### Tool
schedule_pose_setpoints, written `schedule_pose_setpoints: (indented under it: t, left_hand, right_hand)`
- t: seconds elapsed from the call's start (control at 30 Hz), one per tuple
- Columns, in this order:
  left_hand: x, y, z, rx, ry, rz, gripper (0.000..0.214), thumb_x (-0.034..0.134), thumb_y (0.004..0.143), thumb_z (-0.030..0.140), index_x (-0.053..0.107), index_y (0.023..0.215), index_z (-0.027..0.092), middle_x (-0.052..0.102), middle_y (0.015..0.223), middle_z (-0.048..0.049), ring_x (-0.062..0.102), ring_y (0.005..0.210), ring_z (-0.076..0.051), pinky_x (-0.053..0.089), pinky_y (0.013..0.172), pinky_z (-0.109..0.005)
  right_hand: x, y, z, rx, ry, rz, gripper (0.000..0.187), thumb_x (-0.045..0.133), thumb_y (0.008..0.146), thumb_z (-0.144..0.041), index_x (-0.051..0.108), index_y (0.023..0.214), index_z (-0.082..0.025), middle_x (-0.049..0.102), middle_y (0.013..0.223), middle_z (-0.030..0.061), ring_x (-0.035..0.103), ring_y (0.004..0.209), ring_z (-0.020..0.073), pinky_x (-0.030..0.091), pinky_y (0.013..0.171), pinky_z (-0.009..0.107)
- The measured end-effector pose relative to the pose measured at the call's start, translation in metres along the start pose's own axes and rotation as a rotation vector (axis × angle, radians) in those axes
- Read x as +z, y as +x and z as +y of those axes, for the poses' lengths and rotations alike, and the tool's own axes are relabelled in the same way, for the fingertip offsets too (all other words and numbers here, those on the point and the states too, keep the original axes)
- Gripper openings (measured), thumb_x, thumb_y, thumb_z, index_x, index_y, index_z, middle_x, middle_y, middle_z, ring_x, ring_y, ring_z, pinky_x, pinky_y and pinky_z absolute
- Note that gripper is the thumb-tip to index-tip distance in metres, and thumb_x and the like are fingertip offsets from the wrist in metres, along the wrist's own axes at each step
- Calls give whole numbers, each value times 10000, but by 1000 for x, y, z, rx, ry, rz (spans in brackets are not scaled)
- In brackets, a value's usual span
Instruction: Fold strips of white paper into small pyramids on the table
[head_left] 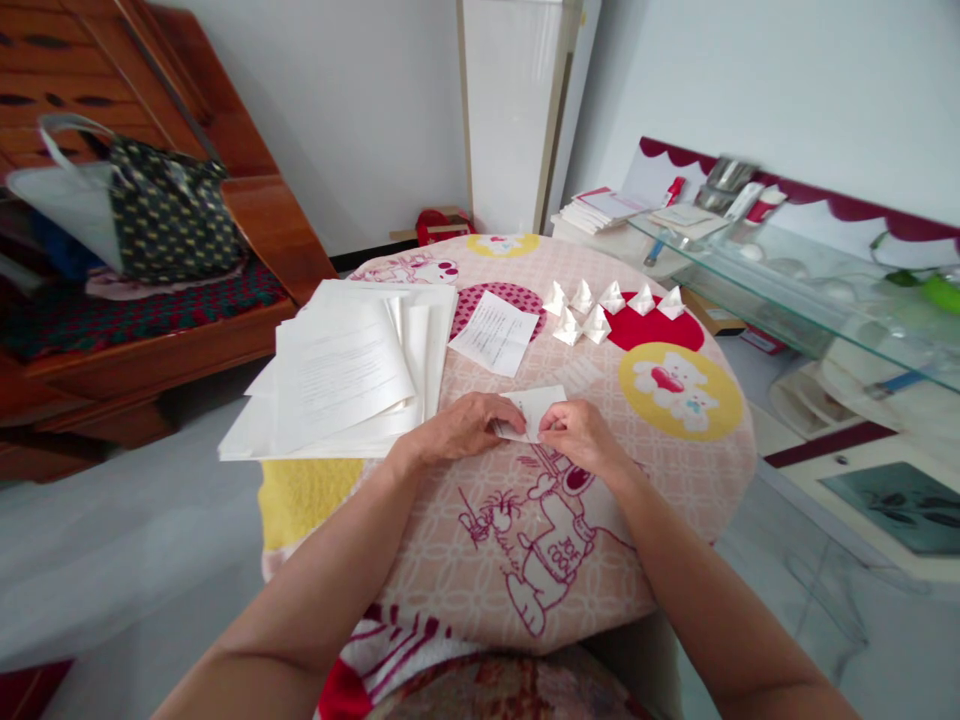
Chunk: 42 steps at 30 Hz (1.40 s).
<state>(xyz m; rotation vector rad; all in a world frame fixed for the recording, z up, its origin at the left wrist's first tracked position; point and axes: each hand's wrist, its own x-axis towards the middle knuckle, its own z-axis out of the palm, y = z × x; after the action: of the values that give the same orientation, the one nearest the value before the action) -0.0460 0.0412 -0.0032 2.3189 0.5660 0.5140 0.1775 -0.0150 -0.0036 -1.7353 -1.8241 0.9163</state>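
Note:
A small folded sheet of white paper (534, 402) lies on the cloth-covered table in front of me. My left hand (480, 424) has its curled fingers on the paper's left edge. At the lower right corner, my right hand (583, 432) pinches the same paper between thumb and fingers. Just beyond it rests a flat printed sheet (496, 334). Several small folded paper shapes (598, 324) stand in two rows toward the back right of the table. To the left of my hands is a pile of white and printed papers (341, 375).
A pink patterned cloth (450, 530) covers the round table. On the right is a glass-topped cabinet (810, 285) bearing cups and booklets. A wooden bench (270, 225) with a dotted bag (169, 205) stands at the left. A white cabinet (510, 110) rises behind the table.

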Motion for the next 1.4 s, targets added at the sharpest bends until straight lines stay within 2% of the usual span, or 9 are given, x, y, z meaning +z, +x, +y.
schedule_pose_setpoints:
  t: [0.1, 0.2, 0.4, 0.73, 0.93, 1.13, 1.4]
  left_hand:
    - [-6, -2, -5, -52, -133, -20, 236, 665, 813, 108, 792, 979, 217, 782, 1062, -44, 708, 875, -168, 564, 795, -290]
    - [-10, -4, -10, -68, -227, -41, 166, 721, 806, 154, 806, 935, 214, 779, 1110, -57, 714, 899, -171, 568, 799, -290]
    - [-10, -3, -13, -72, -258, -38, 145, 718, 829, 185, 823, 922, 224, 782, 1102, -67, 725, 937, -186, 575, 821, -305]
    - [-10, -2, -12, -108, -362, -9, 112, 730, 863, 256, 793, 890, 166, 776, 1055, -74, 698, 904, -164, 548, 846, -279]
    - [-6, 4, -12, -124, -272, 40, 149, 679, 907, 274, 777, 934, 164, 766, 938, -56, 678, 874, -168, 517, 834, -287]
    - [1, 18, -8, -173, -87, 150, 129, 665, 889, 246, 731, 824, 156, 684, 773, -10, 593, 728, -137, 460, 715, -265]
    - [11, 27, -5, -231, 141, 218, 84, 668, 864, 170, 670, 781, 165, 652, 800, -10, 593, 740, -144, 457, 725, -273]
  right_hand:
    - [0, 0, -1, 30, -8, 11, 76, 693, 715, -141, 694, 660, -193, 623, 534, -13, 543, 531, 138, 316, 513, 242]
    - [0, -1, -8, 56, -60, 21, 99, 710, 698, -136, 680, 627, -198, 645, 550, -4, 567, 556, 147, 326, 529, 245]
    - [-1, -3, -24, 125, -172, 35, 144, 703, 697, -109, 666, 593, -202, 667, 582, 6, 596, 598, 158, 342, 559, 258]
    - [-2, -5, -29, 137, -249, 21, 91, 698, 724, -138, 736, 661, -193, 693, 627, 12, 609, 635, 155, 340, 572, 257]
    - [-2, -6, -32, 151, -305, 6, 85, 699, 734, -142, 772, 706, -177, 713, 662, 25, 611, 650, 154, 335, 569, 258]
    - [-3, -5, -30, 150, -329, -1, 83, 711, 739, -151, 765, 681, -175, 698, 639, 24, 613, 646, 153, 337, 562, 252]
    - [-1, -1, -20, 83, -311, 9, 100, 717, 723, -138, 724, 628, -165, 667, 617, 21, 601, 649, 151, 339, 567, 250]
